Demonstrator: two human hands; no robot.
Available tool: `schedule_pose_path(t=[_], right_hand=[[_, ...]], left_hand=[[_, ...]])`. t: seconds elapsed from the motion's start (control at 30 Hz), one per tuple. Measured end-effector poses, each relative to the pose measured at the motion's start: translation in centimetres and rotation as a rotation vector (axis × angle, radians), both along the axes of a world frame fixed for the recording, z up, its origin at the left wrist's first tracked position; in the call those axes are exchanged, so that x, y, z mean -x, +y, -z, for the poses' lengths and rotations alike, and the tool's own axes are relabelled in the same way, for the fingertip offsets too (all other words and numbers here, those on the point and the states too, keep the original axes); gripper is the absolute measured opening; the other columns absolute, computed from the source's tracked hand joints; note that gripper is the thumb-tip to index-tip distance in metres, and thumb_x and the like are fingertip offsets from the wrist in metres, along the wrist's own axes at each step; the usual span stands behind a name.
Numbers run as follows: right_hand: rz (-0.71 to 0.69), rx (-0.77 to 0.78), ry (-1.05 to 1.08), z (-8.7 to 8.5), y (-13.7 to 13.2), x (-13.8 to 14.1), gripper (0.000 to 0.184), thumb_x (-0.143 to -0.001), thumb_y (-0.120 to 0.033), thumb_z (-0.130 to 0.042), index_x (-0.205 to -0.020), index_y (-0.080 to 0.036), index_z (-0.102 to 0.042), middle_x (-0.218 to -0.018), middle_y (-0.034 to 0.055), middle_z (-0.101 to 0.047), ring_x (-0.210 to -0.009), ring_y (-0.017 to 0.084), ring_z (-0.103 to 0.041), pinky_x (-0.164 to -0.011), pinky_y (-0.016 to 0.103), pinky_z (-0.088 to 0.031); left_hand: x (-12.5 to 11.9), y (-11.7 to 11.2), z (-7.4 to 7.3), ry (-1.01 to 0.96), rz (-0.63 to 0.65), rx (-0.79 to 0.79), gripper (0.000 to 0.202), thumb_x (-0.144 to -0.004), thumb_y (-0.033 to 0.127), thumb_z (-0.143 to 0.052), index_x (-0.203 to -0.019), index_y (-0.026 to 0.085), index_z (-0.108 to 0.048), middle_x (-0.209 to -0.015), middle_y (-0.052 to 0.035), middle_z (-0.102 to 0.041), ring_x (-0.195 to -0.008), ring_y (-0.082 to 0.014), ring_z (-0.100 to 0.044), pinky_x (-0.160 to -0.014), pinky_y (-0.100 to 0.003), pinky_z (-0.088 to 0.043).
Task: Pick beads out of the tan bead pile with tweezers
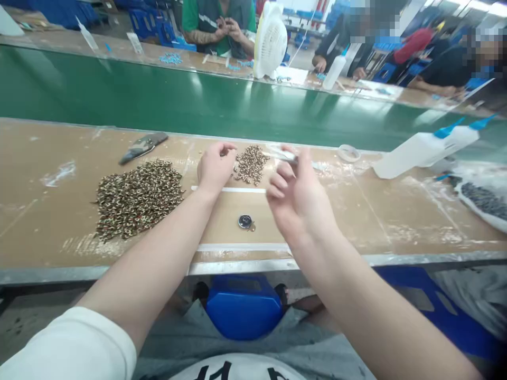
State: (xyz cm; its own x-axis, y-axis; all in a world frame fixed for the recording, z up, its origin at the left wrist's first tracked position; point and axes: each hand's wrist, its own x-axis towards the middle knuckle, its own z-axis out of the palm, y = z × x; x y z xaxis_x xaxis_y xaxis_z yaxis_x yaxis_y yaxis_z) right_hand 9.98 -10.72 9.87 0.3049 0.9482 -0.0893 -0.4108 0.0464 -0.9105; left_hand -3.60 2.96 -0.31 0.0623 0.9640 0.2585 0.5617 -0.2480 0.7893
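My left hand (215,166) rests on the brown bench with its fingers curled in a pinch at the edge of a small pile of little metal parts (250,163); what it pinches is too small to name. My right hand (298,195) is raised above the bench, fingers bent around a thin pale stick-like tool (282,153). A large heap of the same metal parts (137,198) lies to the left. A small round dark disc (245,221) sits on the bench between my arms.
A green conveyor belt (198,100) runs behind the bench. A white squeeze bottle with a blue tip (423,149), a tape ring (349,153) and a bag of dark parts (483,199) lie right. A dark tool (143,146) lies left. Other people sit opposite, by a white fan (270,39).
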Motion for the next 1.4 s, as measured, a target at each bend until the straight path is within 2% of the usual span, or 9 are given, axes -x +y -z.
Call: schedule_pose_path(t=[0.1, 0.23, 0.33, 0.43, 0.63, 0.93, 1.2, 1.3, 1.4], right_hand=[[0.246, -0.031, -0.133, 4.1, -1.2, -5.1, 0.022, -0.101, -0.040, -0.059, -0.103, -0.020, -0.066, -0.074, -0.0027, -0.046, -0.052, 0.007, -0.040, -0.043, 0.022, -0.028], [0.444, -0.046, -0.500, 7.9, -5.5, -10.9, 0.027, -0.095, -0.043, -0.069, -0.104, -0.017, -0.071, -0.071, -0.0007, -0.055, -0.055, 0.011, -0.051, -0.052, 0.026, -0.042], [0.436, 0.043, -0.739, 9.6, -8.8, -12.7, 0.030, -0.096, -0.045, -0.067, -0.101, -0.016, -0.073, -0.069, 0.0012, -0.064, -0.057, 0.014, -0.059, -0.060, 0.030, -0.050], [0.436, 0.083, -0.920, 11.1, -10.6, -13.2, 0.035, -0.098, -0.048, -0.063, -0.093, -0.015, -0.075, -0.068, 0.0036, -0.069, -0.061, 0.018, -0.065, -0.064, 0.033, -0.053], [0.298, -0.051, -1.188, 13.6, -11.7, -13.6, 0.022, -0.101, -0.035, -0.060, -0.097, -0.019, -0.075, -0.078, 0.0054, -0.074, -0.072, 0.021, -0.071, -0.071, 0.034, -0.055], [0.268, -0.211, -1.352, 14.7, -11.7, -13.7, 0.012, -0.099, -0.021, -0.061, -0.104, -0.023, -0.072, -0.092, 0.0068, -0.076, -0.084, 0.023, -0.072, -0.077, 0.036, -0.057], [0.229, -0.230, -1.364, 14.6, -11.5, -13.6, 0.013, -0.099, -0.020, -0.061, -0.104, -0.023, -0.072, -0.093, 0.0080, -0.076, -0.085, 0.024, -0.073, -0.075, 0.038, -0.057], [0.222, -0.219, -1.329, 14.3, -11.6, -13.4, 0.013, -0.099, -0.021, -0.061, -0.102, -0.022, -0.073, -0.092, 0.0077, -0.076, -0.081, 0.023, -0.071, -0.073, 0.036, -0.056], [0.250, -0.171, -1.215, 13.5, -11.1, -12.7, 0.016, -0.100, -0.025, -0.060, -0.103, -0.022, -0.075, -0.084, 0.0056, -0.072, -0.076, 0.021, -0.069, -0.069, 0.035, -0.054]], left_hand=[[-0.2, 0.0, -0.4, -0.034, -0.076, -0.034, 0.021, -0.092, 0.034, -0.061, -0.102, 0.025, -0.076, -0.098, -0.0040, -0.074, -0.078, -0.0188, -0.059, -0.072, -0.033, -0.042], [-0.9, -0.4, -0.4, -0.037, -0.055, -0.068, 0.019, -0.089, 0.032, -0.064, -0.099, 0.027, -0.078, -0.097, -0.0033, -0.075, -0.073, -0.0183, -0.058, -0.069, -0.033, -0.042], [-1.3, -0.6, -0.2, -0.032, -0.026, -0.064, 0.018, -0.090, 0.032, -0.064, -0.100, 0.027, -0.078, -0.098, -0.0031, -0.075, -0.072, -0.0179, -0.058, -0.069, -0.034, -0.041], [-1.5, -0.3, 0.1, -0.035, -0.023, -0.049, 0.018, -0.090, 0.032, -0.064, -0.099, 0.028, -0.078, -0.097, -0.0027, -0.075, -0.071, -0.0180, -0.058, -0.068, -0.034, -0.041], [-1.5, -0.2, 0.1, -0.047, -0.018, -0.051, 0.018, -0.090, 0.031, -0.063, -0.100, 0.029, -0.078, -0.096, -0.0005, -0.075, -0.064, -0.0154, -0.054, -0.065, -0.034, -0.039], [-1.6, -1.2, -0.4, -0.047, 0.033, -0.054, 0.019, -0.091, 0.031, -0.062, -0.102, 0.027, -0.076, -0.097, -0.0022, -0.075, -0.065, -0.0155, -0.054, -0.065, -0.034, -0.040], [-2.3, -1.7, -0.3, -0.063, 0.084, -0.074, 0.017, -0.091, 0.032, -0.062, -0.099, 0.027, -0.077, -0.091, -0.0019, -0.074, -0.067, -0.0162, -0.055, -0.065, -0.034, -0.039], [-2.7, -1.8, -0.3, -0.140, 0.199, -0.031, 0.017, -0.089, 0.034, -0.064, -0.097, 0.025, -0.076, -0.086, -0.0018, -0.072, -0.063, -0.0140, -0.051, -0.065, -0.032, -0.040], [-2.9, -2.1, -0.5, -0.280, 0.428, 0.079, 0.020, -0.089, 0.038, -0.066, -0.096, 0.023, -0.075, -0.086, -0.0031, -0.071, -0.065, -0.0136, -0.051, -0.065, -0.030, -0.041]])
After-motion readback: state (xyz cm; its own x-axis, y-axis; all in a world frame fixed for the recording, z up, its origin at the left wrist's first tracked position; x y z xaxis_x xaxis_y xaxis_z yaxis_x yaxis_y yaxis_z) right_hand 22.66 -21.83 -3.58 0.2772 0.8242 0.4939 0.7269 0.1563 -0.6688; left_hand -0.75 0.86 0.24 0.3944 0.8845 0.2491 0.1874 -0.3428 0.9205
